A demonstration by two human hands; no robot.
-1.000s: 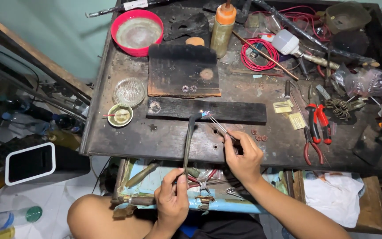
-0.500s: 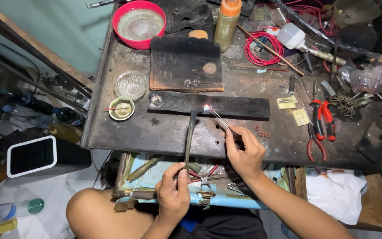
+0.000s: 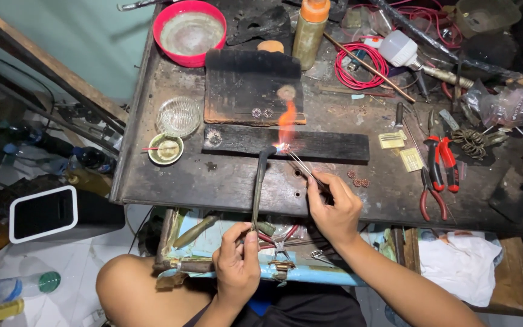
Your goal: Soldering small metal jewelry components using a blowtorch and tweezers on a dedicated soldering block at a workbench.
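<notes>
We start at the far left, off the counter (image 3: 152, 188): a plastic bottle (image 3: 13, 289) lies on the pale floor, and a white-framed dark box (image 3: 43, 213) sits above it. On the counter's left part we see a red bowl (image 3: 190, 31) with a cloudy, crusted inside, a ribbed clear glass dish (image 3: 178, 116), and a small cup (image 3: 166, 149), all set back, well apart from the flame.

Our left hand (image 3: 237, 266) is closed around the lower end of a thin curved torch pipe (image 3: 259, 181), held low near the lap so the tip reaches up to the work. At the tip an orange flame (image 3: 286, 121) licks upward over a long charred block (image 3: 286, 143), black and rough, which seems placed there to take the heat in place of the worn metal surface. A second scorched board (image 3: 252, 88) behind it carries two small round rings (image 3: 262, 112).

Our right hand (image 3: 334, 209) is pinched shut on slim metal tweezers (image 3: 301, 165), their points angled into the flame, keeping the fingers clear; whatever they nip is too small to make out.

Further right lie a few small rosettes (image 3: 356, 179), a coil of red wire (image 3: 358, 63), an amber bottle (image 3: 309, 27) with an orange cap, red-handled pliers (image 3: 437, 166), and crinkled plastic bags (image 3: 509, 106).
</notes>
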